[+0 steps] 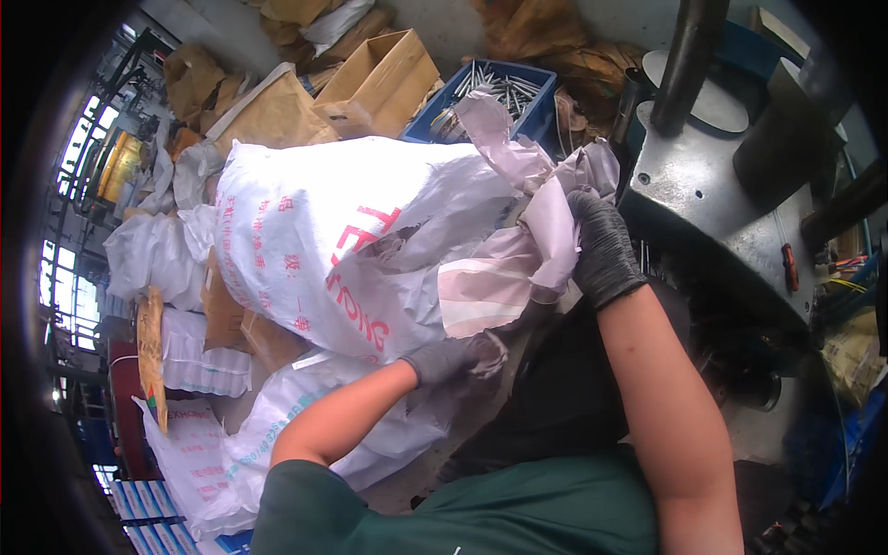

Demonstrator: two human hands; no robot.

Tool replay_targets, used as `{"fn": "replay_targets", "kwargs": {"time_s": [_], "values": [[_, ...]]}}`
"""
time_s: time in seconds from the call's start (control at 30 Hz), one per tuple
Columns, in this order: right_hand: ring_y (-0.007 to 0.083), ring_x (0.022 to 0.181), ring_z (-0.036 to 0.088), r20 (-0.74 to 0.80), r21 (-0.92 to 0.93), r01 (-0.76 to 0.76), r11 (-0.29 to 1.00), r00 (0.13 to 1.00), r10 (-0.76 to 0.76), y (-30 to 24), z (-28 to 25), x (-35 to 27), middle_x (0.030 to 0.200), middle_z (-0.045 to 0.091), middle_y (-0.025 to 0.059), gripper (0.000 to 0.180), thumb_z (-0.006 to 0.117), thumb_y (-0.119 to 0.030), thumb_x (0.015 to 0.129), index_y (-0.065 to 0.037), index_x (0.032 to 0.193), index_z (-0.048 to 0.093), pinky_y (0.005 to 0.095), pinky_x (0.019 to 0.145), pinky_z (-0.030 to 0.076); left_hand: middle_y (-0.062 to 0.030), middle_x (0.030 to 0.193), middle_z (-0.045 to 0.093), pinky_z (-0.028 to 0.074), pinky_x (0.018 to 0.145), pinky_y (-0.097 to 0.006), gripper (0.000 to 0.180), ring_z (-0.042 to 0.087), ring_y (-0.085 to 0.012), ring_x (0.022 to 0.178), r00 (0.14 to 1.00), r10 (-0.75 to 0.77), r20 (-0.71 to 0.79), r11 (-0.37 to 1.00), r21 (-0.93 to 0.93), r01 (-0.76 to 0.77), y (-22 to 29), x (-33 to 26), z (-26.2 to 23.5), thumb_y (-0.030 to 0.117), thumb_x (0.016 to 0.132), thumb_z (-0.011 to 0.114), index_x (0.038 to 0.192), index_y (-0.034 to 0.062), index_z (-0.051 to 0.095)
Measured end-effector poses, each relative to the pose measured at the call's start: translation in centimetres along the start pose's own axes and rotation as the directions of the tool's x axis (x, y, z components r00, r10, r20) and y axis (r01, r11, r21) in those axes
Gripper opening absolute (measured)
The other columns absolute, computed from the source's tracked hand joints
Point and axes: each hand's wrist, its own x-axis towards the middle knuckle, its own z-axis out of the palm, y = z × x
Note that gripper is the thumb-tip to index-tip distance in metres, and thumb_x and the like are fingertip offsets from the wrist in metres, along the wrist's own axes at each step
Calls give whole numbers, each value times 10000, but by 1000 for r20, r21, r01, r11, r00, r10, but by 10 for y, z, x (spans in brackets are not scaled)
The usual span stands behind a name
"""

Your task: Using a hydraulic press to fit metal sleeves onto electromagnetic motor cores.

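Observation:
My right hand point(603, 248), in a dark grey glove, is closed on a crumpled sheet of pinkish-grey wrapping paper point(486, 282). The paper hangs leftward in folds over the mouth of a large white woven sack point(305, 199) with red print. More greyish crumpled material shows inside the sack's opening. My left hand point(462, 359), gloved too, is lower down, just below the paper's bottom edge and beside the sack. Its fingers look curled and slightly blurred; what they grip, if anything, I cannot make out.
Behind the sack stand a wooden box point(379, 83) and a blue bin point(481, 97) of metal rods. A metal machine plate point(721, 194) with thick posts is at right, a screwdriver point(789, 266) lying on it. Another white sack point(287, 416) and wrapped packs point(203, 351) lie at left.

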Motion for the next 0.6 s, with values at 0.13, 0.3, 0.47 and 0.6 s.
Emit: {"fn": "replay_targets", "kwargs": {"time_s": [0.13, 0.3, 0.47, 0.6], "values": [[276, 854, 680, 23, 11, 103, 995, 994, -103, -6, -29, 11, 1005, 655, 120, 371, 665, -144, 831, -31, 1183, 640, 443, 751, 587, -195, 1247, 697, 505, 1023, -449, 399, 679, -376, 1118, 976, -7, -219, 981, -189, -35, 25, 42, 0, 219, 933, 623, 1324, 144, 651], [334, 995, 707, -1, -46, -9, 999, 1000, 9, -12, -23, 4, 1110, 666, 183, 392, 642, -137, 921, -10, 1286, 579, 444, 843, 639, -181, 1224, 702, 535, 955, -418, 440, 690, -364, 1056, 730, 169, -662, 839, -292, -459, -39, 70, 43, 190, 860, 723, 1291, 127, 658], [308, 912, 724, 359, -24, 5, 1000, 933, 4, -8, -60, 31, 1061, 679, 170, 389, 665, -134, 917, -25, 1283, 586, 421, 779, 644, -115, 1030, 720, 536, 838, -350, 164, 678, -229, 901, 629, -55, -775, 848, -369, -380, 11, 36, -56, 38, 910, 636, 1061, 45, 698], [239, 819, 722, 429, -429, -2, 903, 879, 206, -5, -37, 27, 998, 710, 136, 392, 687, -65, 867, -22, 1253, 634, 376, 729, 625, -66, 1117, 731, 552, 855, -315, 250, 679, -141, 955, 542, -132, -830, 477, -532, -699, 64, -4, -146, -9, 923, 659, 1170, 2, 693]]}}
